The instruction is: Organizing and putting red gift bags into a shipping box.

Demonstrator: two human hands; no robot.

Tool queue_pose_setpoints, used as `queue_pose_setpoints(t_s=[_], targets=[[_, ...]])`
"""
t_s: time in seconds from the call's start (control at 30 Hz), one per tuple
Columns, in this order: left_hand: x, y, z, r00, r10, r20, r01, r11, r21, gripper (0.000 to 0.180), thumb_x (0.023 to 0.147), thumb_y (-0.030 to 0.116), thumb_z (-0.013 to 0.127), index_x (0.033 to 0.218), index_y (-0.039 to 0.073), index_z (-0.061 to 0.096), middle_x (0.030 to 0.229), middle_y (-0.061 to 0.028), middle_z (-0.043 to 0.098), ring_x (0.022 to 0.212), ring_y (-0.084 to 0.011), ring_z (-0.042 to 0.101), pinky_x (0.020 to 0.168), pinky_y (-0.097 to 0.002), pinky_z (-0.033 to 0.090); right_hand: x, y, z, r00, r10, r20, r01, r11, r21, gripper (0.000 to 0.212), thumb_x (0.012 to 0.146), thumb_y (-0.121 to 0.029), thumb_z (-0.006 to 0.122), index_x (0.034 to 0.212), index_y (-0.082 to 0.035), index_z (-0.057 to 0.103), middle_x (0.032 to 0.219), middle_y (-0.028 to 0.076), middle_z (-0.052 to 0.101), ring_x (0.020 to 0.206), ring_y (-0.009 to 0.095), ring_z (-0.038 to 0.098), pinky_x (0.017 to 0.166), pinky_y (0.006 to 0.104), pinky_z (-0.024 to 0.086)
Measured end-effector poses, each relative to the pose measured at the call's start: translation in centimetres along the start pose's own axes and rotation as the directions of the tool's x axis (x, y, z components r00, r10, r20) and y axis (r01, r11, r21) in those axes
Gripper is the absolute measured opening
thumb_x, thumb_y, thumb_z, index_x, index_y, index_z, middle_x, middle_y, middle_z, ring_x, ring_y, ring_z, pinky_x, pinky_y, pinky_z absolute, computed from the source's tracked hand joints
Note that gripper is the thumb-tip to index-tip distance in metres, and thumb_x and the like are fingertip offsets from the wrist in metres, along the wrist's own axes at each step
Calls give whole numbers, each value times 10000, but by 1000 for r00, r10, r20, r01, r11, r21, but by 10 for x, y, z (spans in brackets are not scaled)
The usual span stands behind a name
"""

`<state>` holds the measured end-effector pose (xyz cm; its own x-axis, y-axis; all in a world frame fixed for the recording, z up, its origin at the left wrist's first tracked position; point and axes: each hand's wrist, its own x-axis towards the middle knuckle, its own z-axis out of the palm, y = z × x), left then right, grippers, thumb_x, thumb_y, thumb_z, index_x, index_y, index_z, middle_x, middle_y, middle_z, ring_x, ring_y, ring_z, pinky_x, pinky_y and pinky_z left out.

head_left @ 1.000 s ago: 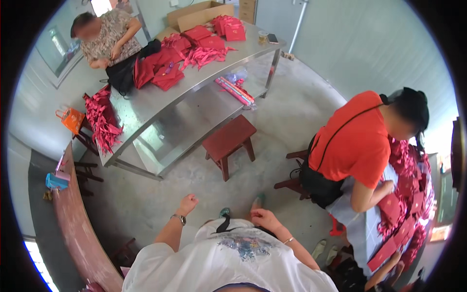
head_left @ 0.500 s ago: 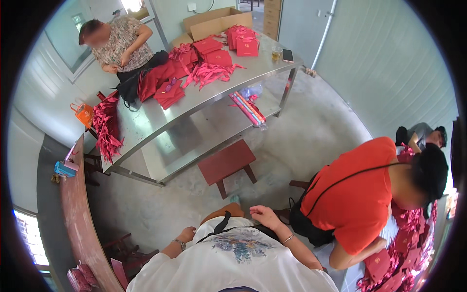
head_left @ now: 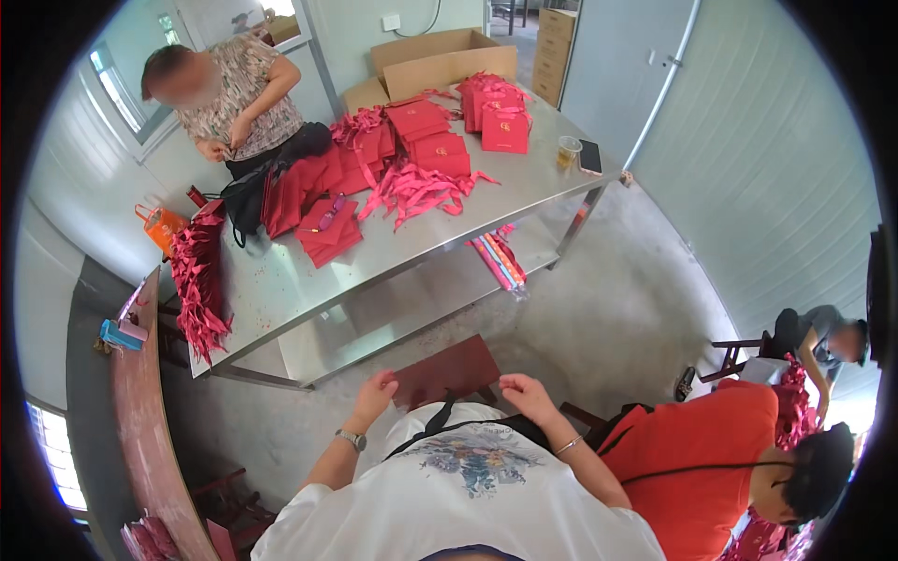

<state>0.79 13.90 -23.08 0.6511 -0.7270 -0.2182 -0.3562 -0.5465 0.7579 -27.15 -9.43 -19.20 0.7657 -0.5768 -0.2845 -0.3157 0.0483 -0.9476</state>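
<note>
My left hand (head_left: 376, 395), with a watch (head_left: 353, 438) on its wrist, is raised at the left edge of a dark red wooden stool (head_left: 447, 369). Its fingers are loosely bent and nothing shows in them. Past the stool's right edge hovers my right hand (head_left: 529, 396), a bracelet (head_left: 569, 444) on that wrist, its fingers loosely apart and empty. Beyond the stool stands a steel table (head_left: 486, 210) bearing red paper bags (head_left: 440, 154), a heap of pink-red ribbons (head_left: 416, 194) and a pair of glasses (head_left: 332, 213).
A person in a patterned top (head_left: 245, 89) stands behind the table. Close on my right sits a person in a red shirt (head_left: 692, 449); another in grey (head_left: 823, 341) is farther off. A cardboard box (head_left: 444, 67), a cup (head_left: 568, 151) and a phone (head_left: 589, 157) are on the table.
The table and stool now appear nearer to me. My left hand has come up and forward, and my right hand is slightly farther right. The red-shirted person sits lower in view.
</note>
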Motion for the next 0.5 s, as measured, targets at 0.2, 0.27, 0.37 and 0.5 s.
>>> queue_pose_setpoints(t_s=[0.2, 0.27, 0.37, 0.5], targets=[[43, 46, 6, 998, -66, -24, 54, 940, -336, 365, 864, 153, 614, 1210, 48, 560, 1053, -108, 657, 936, -172, 624, 813, -287, 496, 89, -57, -34, 995, -102, -10, 100, 986, -134, 303, 819, -65, 590, 1114, 5, 591, 1006, 103, 663, 924, 155, 628, 833, 295, 506], [48, 48, 16, 992, -127, -15, 106, 882, -460, 349, 871, 129, 606, 1205, 38, 562, 1057, -98, 653, 943, -160, 614, 828, -278, 487, 128, -71, -53, 992, -126, -6, 122, 973, -195, 312, 813, -79, 595, 1117, -9, 590, 986, 103, 663, 903, 163, 632, 815, 300, 508], [44, 32, 40, 981, -191, -33, 139, 814, -563, 322, 875, 86, 596, 1187, 16, 568, 1057, -83, 645, 953, -142, 597, 849, -269, 474, 193, -105, -81, 988, -150, -39, 130, 938, -320, 324, 812, -91, 600, 1127, -15, 585, 970, 86, 655, 898, 151, 615, 811, 287, 494], [53, 48, 60, 959, -263, -102, 159, 804, -574, 315, 870, 75, 594, 1177, 11, 572, 1052, -81, 645, 959, -139, 593, 855, -267, 471, 307, -128, -128, 944, -305, -126, 225, 875, -429, 348, 810, -111, 598, 1143, -11, 576, 986, 95, 654, 913, 160, 610, 823, 285, 484]])
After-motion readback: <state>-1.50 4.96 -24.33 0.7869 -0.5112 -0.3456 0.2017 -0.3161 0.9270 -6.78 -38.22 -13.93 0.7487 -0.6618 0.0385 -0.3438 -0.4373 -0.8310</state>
